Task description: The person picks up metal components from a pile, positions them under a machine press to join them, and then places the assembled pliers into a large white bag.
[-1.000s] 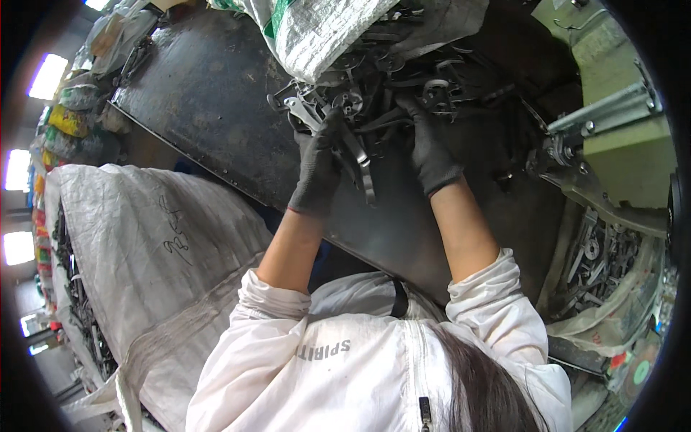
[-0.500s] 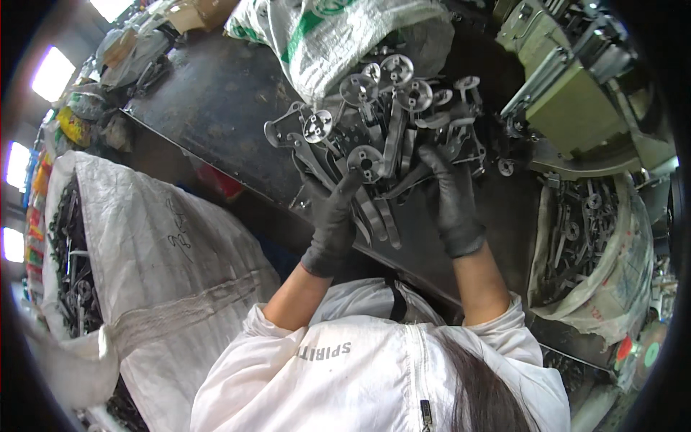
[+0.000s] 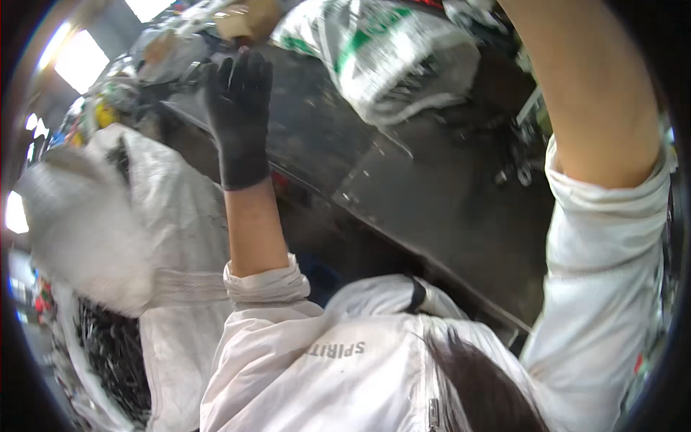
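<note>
My left hand (image 3: 241, 115), in a black glove, is raised above the dark metal table (image 3: 432, 209) with its fingers spread and nothing in it. My right forearm (image 3: 586, 86) rises steeply at the right and leaves the picture at the top edge, so my right hand is hidden. A few grey metal parts (image 3: 515, 155) lie blurred on the table next to the right forearm. Both sleeves are white and pushed up the forearms.
A white woven sack with green print (image 3: 381, 54) lies on the table's far side. A large white sack (image 3: 108, 216) stands to my left, with dark metal pieces (image 3: 111, 353) showing in its lower part. Bright lights glare at the upper left.
Both hands have left the heap of metal parts and lifted. The left hand moved up and left and opened; the right hand rose out of view. The view has shifted.
</note>
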`<action>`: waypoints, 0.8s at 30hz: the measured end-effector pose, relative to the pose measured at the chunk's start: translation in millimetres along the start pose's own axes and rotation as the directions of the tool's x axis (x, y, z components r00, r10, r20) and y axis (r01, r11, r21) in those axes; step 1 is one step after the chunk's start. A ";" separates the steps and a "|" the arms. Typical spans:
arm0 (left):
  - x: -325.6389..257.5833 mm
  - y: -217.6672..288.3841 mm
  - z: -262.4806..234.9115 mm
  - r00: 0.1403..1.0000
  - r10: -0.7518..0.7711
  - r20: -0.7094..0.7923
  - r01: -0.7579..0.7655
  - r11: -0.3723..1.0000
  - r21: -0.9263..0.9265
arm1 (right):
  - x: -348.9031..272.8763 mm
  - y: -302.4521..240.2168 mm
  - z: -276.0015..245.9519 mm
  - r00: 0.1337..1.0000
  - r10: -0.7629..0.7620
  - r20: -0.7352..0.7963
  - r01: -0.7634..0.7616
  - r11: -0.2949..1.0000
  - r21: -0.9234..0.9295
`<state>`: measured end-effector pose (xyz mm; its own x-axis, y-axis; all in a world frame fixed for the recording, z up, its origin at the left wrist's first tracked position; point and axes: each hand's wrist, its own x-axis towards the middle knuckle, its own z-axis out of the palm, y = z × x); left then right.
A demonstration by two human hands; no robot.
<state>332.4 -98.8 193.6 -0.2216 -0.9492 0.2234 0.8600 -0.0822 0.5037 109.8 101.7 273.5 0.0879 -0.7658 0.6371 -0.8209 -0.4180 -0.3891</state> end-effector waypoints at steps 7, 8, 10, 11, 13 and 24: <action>-52.4 -230.5 -125.2 0.793 -0.556 0.248 -0.400 -0.167 0.901 | -174.6 79.9 43.9 0.766 0.587 0.263 -0.603 0.514 0.610; -47.8 -253.8 -134.2 0.752 -0.600 0.273 -0.427 -0.128 0.895 | -219.6 84.3 60.8 0.736 0.637 0.228 -0.568 0.399 0.720; -21.2 -279.6 -157.0 0.573 -0.686 0.448 -0.819 -0.470 0.329 | -298.2 101.6 65.5 0.577 0.792 0.202 -0.566 0.210 0.797; -11.8 -286.8 -162.3 0.540 -0.709 0.453 -0.841 -0.440 0.315 | -320.9 110.5 53.2 0.553 0.813 0.182 -0.559 0.200 0.804; -9.3 -307.3 -156.9 0.595 -0.562 0.575 -0.803 -0.402 0.439 | -362.2 142.5 3.7 0.375 0.926 0.034 -0.753 0.283 0.594; -76.2 -314.1 -37.2 0.634 -0.773 -0.019 0.050 0.016 0.999 | -356.9 404.6 -92.4 0.531 0.843 -0.090 -0.751 0.419 -0.511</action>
<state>96.3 -12.0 -12.7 -0.7963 -0.5444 -0.2637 -0.4562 0.2544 0.8527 -305.9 251.1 -49.8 -0.6955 -0.7151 0.0700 -0.6981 0.6494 -0.3016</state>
